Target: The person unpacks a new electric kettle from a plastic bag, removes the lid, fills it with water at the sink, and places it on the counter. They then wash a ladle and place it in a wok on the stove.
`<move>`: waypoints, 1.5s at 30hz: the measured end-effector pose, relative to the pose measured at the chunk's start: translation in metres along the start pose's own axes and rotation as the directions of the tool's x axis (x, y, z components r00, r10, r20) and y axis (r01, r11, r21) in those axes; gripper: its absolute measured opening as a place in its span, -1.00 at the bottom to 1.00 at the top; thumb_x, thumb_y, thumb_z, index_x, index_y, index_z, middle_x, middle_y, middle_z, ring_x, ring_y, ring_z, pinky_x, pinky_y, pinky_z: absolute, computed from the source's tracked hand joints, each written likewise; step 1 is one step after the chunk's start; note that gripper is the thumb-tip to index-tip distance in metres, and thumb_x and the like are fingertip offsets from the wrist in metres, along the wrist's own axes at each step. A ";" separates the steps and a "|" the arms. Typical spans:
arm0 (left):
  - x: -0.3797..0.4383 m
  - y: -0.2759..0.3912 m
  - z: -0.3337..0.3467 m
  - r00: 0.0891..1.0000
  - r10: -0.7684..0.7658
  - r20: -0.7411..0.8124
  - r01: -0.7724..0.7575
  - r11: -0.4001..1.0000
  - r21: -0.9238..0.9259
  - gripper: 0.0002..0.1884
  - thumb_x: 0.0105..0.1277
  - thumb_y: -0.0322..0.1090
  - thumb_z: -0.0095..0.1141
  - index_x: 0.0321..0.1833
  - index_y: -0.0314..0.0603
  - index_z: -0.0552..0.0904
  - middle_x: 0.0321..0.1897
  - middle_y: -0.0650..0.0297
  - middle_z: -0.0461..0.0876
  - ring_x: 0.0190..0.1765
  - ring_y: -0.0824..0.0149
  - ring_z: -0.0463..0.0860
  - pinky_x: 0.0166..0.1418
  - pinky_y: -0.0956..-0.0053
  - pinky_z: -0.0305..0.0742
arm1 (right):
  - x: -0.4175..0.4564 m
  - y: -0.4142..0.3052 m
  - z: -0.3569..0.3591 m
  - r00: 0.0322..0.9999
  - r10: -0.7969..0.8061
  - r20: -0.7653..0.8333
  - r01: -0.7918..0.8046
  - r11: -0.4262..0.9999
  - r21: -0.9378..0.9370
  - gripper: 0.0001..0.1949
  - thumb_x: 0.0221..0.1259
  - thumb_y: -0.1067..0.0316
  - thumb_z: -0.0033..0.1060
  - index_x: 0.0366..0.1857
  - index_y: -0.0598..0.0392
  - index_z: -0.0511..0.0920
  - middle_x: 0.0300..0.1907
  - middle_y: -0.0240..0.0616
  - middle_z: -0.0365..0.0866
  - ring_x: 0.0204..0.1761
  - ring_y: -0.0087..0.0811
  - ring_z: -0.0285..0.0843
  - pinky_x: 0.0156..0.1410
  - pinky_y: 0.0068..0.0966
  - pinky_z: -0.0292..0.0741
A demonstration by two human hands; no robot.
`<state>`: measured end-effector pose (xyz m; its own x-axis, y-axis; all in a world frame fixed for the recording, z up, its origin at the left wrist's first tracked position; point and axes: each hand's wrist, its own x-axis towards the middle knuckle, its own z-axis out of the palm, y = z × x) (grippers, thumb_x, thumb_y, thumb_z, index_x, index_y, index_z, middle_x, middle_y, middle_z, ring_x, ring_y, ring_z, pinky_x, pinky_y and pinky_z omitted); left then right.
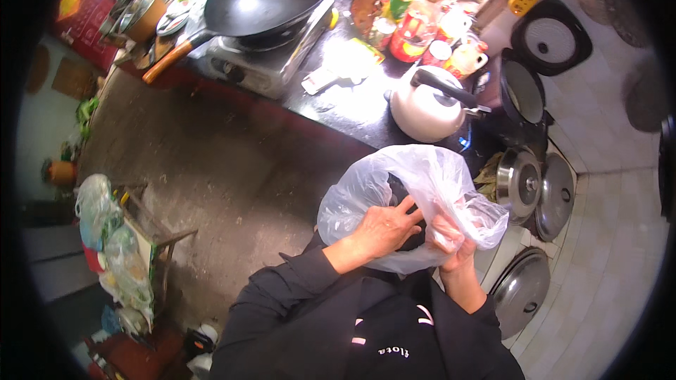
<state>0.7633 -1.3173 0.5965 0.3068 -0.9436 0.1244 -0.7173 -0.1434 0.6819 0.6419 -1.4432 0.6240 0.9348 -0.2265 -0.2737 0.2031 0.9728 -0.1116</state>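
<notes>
A translucent white plastic bag (346, 198) is held up in front of my body, its mouth spread wide. My right hand (457, 245) grips the bag's gathered side, with thin plastic covering part of the fingers. At the opening is my left hand (388, 227), back upward, fingers apart and reaching towards the right hand. Nothing shows in the left fingers, though their tips are partly hidden. Something dark shows through the mouth; I cannot tell what it is. A light-coloured kettle (428, 108) with a black handle stands on the black counter (338, 119) just beyond the bag.
A black wok (269, 0) rests on a gas stove (237, 66), its wooden handle (171, 60) jutting over the counter edge. Bottles and jars (414, 29) crowd the back. Steel pot lids (523, 295) lean at right. A small table (140, 240) holding plastic bags stands at left.
</notes>
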 end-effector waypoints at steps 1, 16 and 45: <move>0.006 -0.003 0.009 0.998 0.029 0.052 -0.030 1.000 0.005 -0.58 0.13 -0.25 0.24 0.09 -0.10 0.57 -0.03 0.15 0.63 -0.21 0.11 0.70 -0.22 0.29 0.62 | -0.001 0.008 0.013 0.998 -0.005 0.055 0.004 1.000 0.007 -0.57 0.24 0.17 0.31 0.09 0.09 0.41 -0.50 -0.41 0.41 -0.61 -0.61 0.30 -0.62 -0.63 0.28; 0.056 -0.013 -0.012 0.369 0.776 0.511 -0.889 0.455 -0.049 -0.86 0.17 -0.29 0.09 -0.21 -0.04 0.54 -0.41 0.33 0.47 -0.39 0.38 0.64 -0.43 0.43 0.53 | -0.088 -0.026 -0.019 0.616 -0.787 -0.022 0.316 0.272 -0.909 -0.82 0.15 0.53 0.24 -0.24 0.10 0.46 -0.33 -0.42 0.52 -0.42 -0.54 0.49 -0.31 -0.55 0.49; 0.048 0.132 0.111 0.760 0.178 0.625 0.418 0.603 -0.680 -0.71 0.21 -0.44 0.31 -0.01 -0.34 0.64 -0.23 0.31 0.67 -0.15 0.45 0.59 0.00 0.52 0.48 | -0.359 0.056 -0.221 0.374 -0.914 0.160 -0.560 -0.360 -0.746 -0.66 0.00 0.64 0.05 -0.08 0.17 0.58 -0.16 -0.04 0.60 -0.03 -0.04 0.58 0.08 -0.26 0.53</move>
<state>0.6135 -1.4145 0.6126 -0.2852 -0.9293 -0.2345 0.1213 -0.2777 0.9530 0.2528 -1.3177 0.5047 0.2106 -0.9656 0.1523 -0.8142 -0.2595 -0.5194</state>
